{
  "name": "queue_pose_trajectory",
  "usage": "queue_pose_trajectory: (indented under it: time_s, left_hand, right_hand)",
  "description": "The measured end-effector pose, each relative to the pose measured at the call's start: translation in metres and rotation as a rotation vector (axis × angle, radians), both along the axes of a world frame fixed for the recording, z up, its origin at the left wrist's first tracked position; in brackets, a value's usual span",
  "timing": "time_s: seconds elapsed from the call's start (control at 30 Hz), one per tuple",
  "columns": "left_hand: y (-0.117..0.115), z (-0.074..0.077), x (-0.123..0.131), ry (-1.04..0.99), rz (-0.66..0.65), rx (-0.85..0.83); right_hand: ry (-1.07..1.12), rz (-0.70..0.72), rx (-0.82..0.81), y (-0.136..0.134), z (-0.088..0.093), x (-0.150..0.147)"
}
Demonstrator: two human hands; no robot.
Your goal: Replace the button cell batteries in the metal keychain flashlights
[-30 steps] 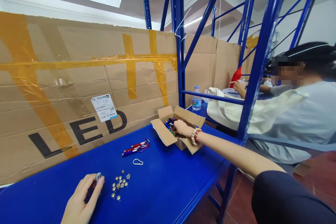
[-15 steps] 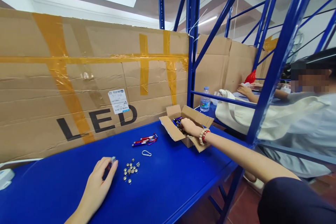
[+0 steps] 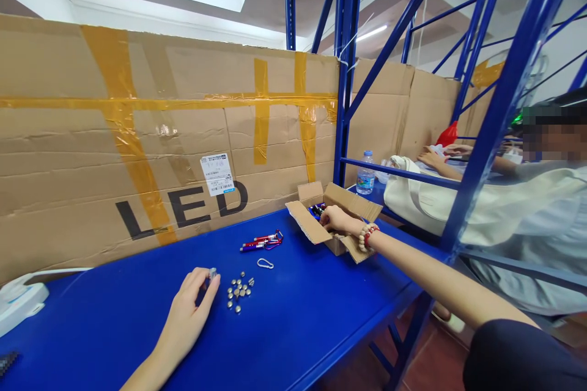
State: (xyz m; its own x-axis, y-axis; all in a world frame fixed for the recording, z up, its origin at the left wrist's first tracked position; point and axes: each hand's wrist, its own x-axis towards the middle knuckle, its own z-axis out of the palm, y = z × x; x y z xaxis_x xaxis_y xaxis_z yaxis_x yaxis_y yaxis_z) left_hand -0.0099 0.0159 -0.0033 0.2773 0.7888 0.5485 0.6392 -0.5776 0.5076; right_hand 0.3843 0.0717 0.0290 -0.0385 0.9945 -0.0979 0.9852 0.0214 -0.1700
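Note:
My left hand point(image 3: 192, 302) rests on the blue table point(image 3: 298, 311) with its fingers pinched round a small dark object with a silvery tip point(image 3: 211, 272). Just to its right lies a cluster of several small silver button cells point(image 3: 239, 291). My right hand point(image 3: 337, 220), with a bead bracelet on the wrist, reaches into a small open cardboard box point(image 3: 332, 220) of coloured keychain lights; its fingers curl among them and what they hold is hidden. A few red and purple keychain lights point(image 3: 261, 241) and a loose silver carabiner point(image 3: 265, 263) lie between the hands.
A taped cardboard wall marked LED point(image 3: 137, 153) backs the table. A white power strip point(image 3: 21, 299) sits at far left. Blue rack posts point(image 3: 343, 85) rise at the right. Beyond them another person point(image 3: 527, 214) works, with a water bottle point(image 3: 365, 174) and a cream bag point(image 3: 413, 195).
The view has swung left, shifting everything rightward and revealing the power strip. My right hand stays in the box and my left hand still pinches the small object.

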Motion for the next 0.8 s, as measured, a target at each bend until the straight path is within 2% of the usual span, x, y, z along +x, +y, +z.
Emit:
queue_pose_trajectory:
  time_s: [0.4, 0.8]
  left_hand:
    - [0.000, 0.000, 0.000, 0.006, 0.013, 0.007]
    - [0.001, 0.000, -0.002, 0.003, 0.000, 0.013]
  right_hand:
    - [-0.050, -0.044, -0.043, 0.006, -0.008, -0.002]
    - [-0.100, -0.086, 0.023, -0.005, 0.001, -0.006]
